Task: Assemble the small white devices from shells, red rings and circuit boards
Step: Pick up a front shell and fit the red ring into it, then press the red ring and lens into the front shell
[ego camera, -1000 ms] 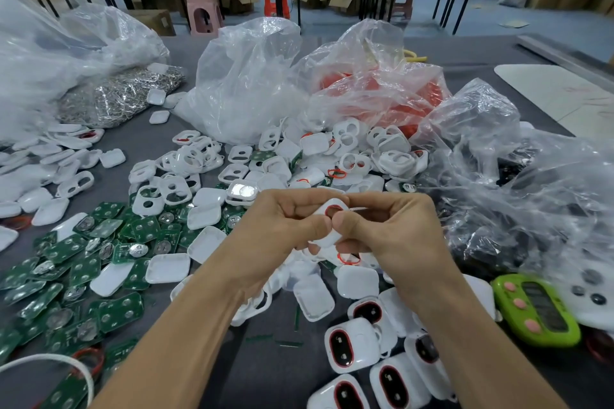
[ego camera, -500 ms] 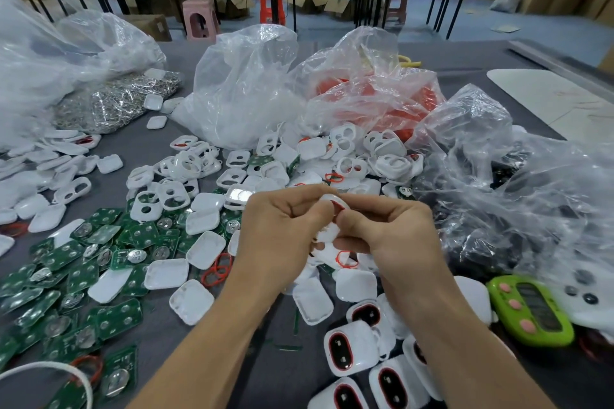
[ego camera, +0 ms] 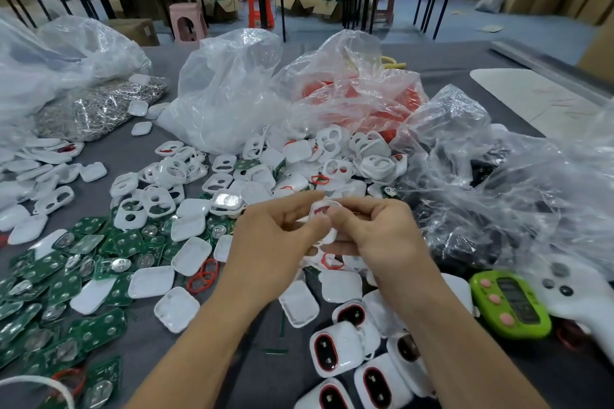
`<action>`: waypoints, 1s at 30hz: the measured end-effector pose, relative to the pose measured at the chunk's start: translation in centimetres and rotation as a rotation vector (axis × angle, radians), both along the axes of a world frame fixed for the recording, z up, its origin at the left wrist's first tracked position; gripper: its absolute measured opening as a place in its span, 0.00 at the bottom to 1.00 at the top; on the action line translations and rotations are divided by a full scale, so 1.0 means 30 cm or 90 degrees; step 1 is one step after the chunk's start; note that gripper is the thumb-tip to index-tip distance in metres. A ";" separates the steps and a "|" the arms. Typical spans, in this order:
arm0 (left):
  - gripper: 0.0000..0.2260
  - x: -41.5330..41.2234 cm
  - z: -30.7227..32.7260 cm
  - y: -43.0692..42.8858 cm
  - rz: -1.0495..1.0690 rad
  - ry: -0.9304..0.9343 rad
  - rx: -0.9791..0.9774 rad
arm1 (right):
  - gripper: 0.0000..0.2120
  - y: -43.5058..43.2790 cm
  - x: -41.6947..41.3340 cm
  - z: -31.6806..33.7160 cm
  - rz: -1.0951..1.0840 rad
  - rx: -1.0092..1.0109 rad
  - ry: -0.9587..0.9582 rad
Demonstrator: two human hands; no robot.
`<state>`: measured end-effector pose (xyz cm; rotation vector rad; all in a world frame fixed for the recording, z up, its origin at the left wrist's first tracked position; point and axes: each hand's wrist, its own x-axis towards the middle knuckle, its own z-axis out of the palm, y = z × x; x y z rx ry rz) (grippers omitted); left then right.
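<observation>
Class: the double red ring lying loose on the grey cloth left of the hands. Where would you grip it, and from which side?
Pinch the red ring across its narrow waist between the two loops, coming from above: it lies flat, thin and open, with white shells close around it.

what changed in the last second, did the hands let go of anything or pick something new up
Nothing let go, nothing new picked up. Both hands, left hand and right hand, still pinch the same white shell with a red ring in it; it now sits a little more turned between the fingertips. The loose red rings on the table came out from behind the left arm. The piles, bags and finished devices lie as before.
</observation>
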<state>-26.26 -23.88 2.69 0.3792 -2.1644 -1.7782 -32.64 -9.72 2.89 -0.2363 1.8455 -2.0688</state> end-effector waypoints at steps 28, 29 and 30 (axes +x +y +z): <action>0.09 -0.005 0.037 -0.010 -0.059 -0.132 0.477 | 0.06 0.261 -0.063 0.085 0.075 0.961 0.364; 0.10 -0.004 0.035 -0.010 -0.073 -0.132 0.480 | 0.08 0.261 -0.066 0.076 0.071 0.942 0.360; 0.11 -0.002 0.033 -0.011 -0.082 -0.128 0.478 | 0.12 0.262 -0.068 0.070 0.080 0.919 0.358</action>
